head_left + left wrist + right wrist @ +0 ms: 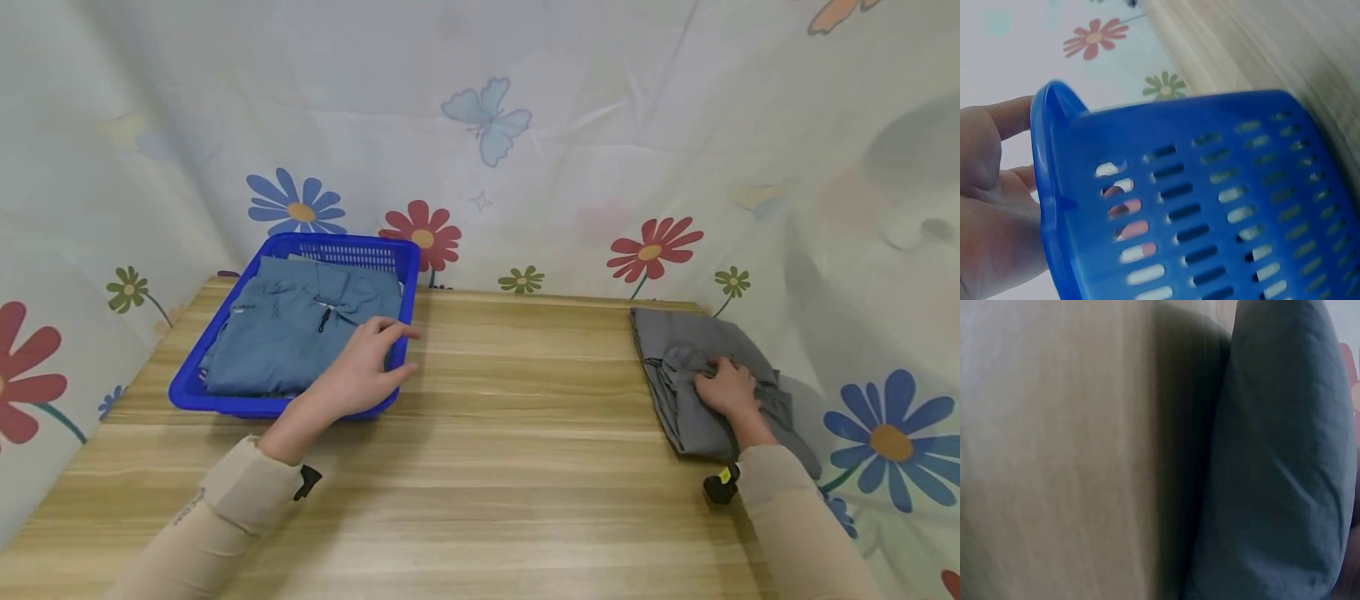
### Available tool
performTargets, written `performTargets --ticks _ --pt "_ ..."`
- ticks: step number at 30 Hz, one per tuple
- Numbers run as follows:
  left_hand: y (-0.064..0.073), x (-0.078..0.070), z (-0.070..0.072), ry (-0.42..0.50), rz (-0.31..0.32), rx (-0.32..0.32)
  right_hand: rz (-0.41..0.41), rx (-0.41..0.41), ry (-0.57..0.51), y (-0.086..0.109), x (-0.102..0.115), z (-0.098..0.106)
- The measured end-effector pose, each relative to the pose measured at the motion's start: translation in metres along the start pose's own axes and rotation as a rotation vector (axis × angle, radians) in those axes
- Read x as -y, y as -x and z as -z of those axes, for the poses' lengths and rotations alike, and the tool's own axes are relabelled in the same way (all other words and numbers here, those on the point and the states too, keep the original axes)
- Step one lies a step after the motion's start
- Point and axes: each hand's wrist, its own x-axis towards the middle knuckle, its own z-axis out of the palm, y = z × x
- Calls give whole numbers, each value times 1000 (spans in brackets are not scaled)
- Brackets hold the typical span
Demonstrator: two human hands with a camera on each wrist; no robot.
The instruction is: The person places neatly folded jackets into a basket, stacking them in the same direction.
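Observation:
My left hand [360, 367] is over the right side of a blue plastic basket [281, 406], thumb and fingers apart and nothing between them. Inside the basket lies a folded blue collared shirt [277, 342] with a dark zip pull. In the left wrist view, the slotted basket wall [1141, 134] covers part of the left hand [997, 200]. Far to the right, my right hand [727, 387] holds the top of a folded grey garment [705, 329], its fingers bent into the bunched cloth. The garment [1279, 462] mostly hides that hand in the right wrist view.
A wood-grain table [517, 467] carries both the basket and the garment. Behind it and along both sides hangs a pale curtain [555, 192] printed with flowers and butterflies. Each wrist wears a small black device [722, 487].

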Motion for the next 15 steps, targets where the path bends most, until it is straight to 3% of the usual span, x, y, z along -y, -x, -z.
performTargets --ticks 9,15 --pt "-5 -16 -11 50 -61 -53 51 15 58 2 4 -1" --pt "-9 -26 -24 144 -86 -98 97 49 99 2 13 -7"
